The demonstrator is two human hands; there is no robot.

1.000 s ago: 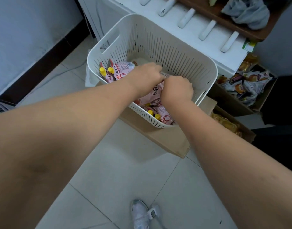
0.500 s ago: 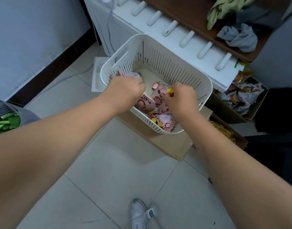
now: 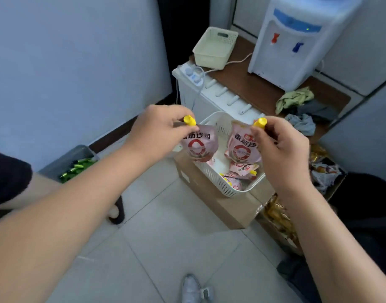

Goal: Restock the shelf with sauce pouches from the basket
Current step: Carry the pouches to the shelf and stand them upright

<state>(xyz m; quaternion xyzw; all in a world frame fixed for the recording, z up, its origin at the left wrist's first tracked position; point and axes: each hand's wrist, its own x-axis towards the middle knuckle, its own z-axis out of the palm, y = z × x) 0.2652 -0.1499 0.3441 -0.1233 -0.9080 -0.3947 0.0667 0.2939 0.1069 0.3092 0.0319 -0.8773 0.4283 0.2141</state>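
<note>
My left hand pinches the yellow spout of a pink sauce pouch, which hangs above the left rim of the white slatted basket. My right hand pinches the spout of a second pink sauce pouch, held over the basket. Several more pouches with yellow caps lie in the basket's bottom. No shelf is in view.
The basket sits on a cardboard box on the tiled floor. Behind it are a white cabinet, a cream basket and a water dispenser. A grey bin with green packets stands left; snack boxes right. My shoe shows below.
Both hands have lifted out of the basket, each bringing up one pouch by its spout. The camera has tilted up, showing more of the room.
</note>
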